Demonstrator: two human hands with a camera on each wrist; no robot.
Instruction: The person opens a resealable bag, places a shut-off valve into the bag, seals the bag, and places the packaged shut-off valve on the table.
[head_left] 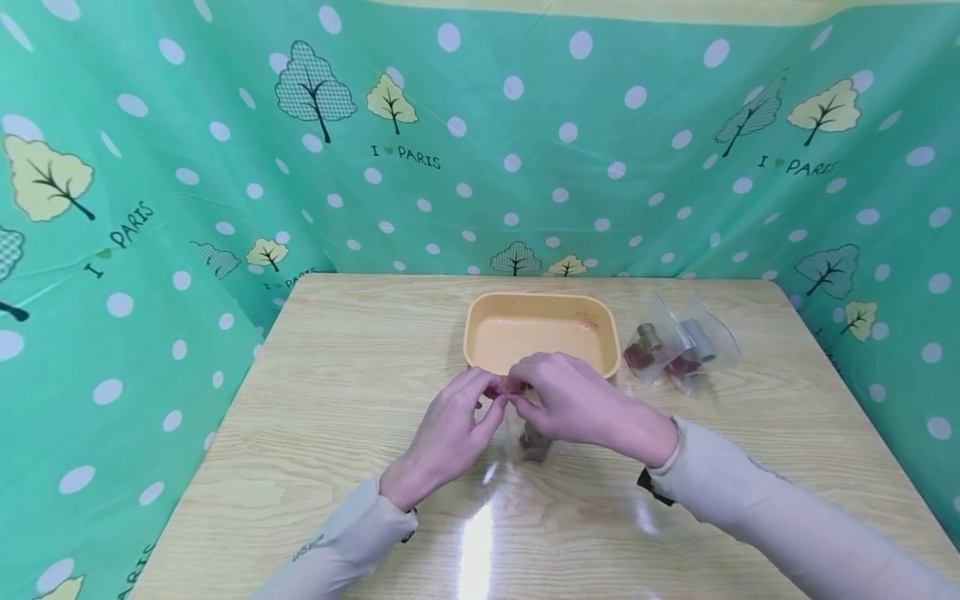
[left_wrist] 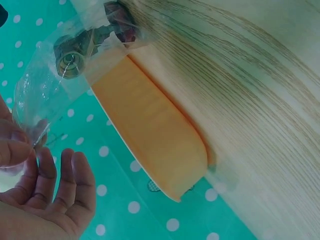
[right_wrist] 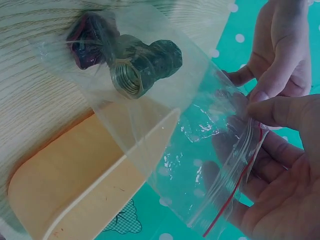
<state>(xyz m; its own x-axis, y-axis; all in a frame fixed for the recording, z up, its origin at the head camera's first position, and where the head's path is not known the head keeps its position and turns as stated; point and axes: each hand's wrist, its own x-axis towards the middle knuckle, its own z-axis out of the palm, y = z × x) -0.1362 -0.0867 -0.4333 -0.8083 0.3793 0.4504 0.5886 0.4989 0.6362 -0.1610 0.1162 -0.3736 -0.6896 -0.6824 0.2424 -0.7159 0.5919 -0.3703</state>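
Note:
Both hands meet in front of the tray in the head view, at the top of a clear zip bag [right_wrist: 185, 145] with a red line along its seal. My left hand [head_left: 450, 427] pinches the bag's top edge between thumb and fingertips. Close against it, my right hand [head_left: 581, 407] pinches the same edge, thumb on one side and fingers behind the plastic. Inside the bag lies a metal valve [right_wrist: 145, 62] with a threaded opening and a dark red handle [right_wrist: 91, 42]. In the head view the hands partly hide the bag.
A shallow orange plastic tray [head_left: 540, 329] stands just beyond the hands, with reddish marks inside its far right corner. To its right lie two more clear bags, one with a brownish fitting [head_left: 649, 336], the other with a grey cylindrical piece [head_left: 699, 340]. A patterned green cloth [head_left: 480, 150] hangs behind the table.

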